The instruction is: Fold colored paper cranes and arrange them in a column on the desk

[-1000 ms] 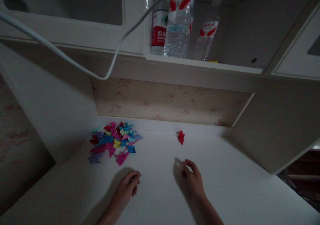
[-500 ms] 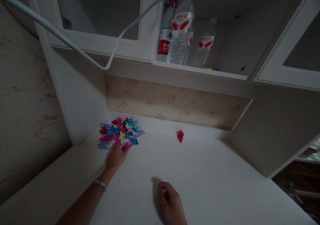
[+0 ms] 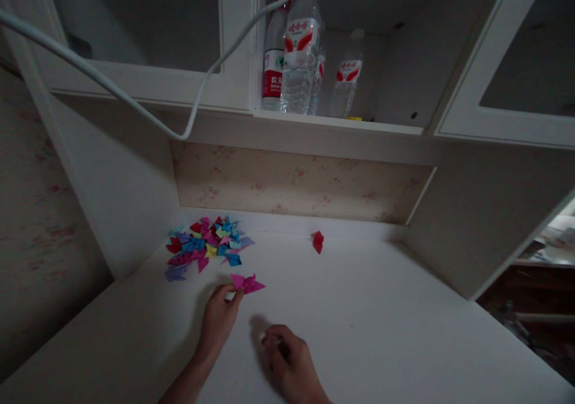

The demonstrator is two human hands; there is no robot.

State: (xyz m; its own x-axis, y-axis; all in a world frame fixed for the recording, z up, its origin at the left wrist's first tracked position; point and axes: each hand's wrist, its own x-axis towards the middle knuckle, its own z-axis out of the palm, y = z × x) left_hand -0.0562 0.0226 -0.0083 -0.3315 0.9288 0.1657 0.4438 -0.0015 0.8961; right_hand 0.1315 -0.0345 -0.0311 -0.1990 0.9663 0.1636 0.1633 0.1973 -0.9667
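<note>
A pink origami crane [image 3: 248, 283] is pinched between the thumb and fingers of my left hand [image 3: 223, 308], held over the white tabletop. Behind that hand, on the left, lies a pile of folded paper cranes [image 3: 204, 245] in red, pink, blue, purple and yellow. My right hand [image 3: 290, 356] hovers low near the front, its fingers loosely curled with a gap to the thumb. Nothing shows in it. A single red paper crane [image 3: 318, 242] rests by itself near the back edge, to the right of the pile.
Overhead, a white cabinet holds several plastic bottles [image 3: 300, 51] in its open middle section. A white cable [image 3: 184, 131] hangs across the upper left. Side panels [image 3: 476, 212] and a wallpapered back [image 3: 287, 179] enclose the white table [image 3: 359, 308].
My left hand has moved from the pile towards me and to the right, carrying the pink crane away from it. My right hand has shifted slightly left in view. The view itself has shifted.
</note>
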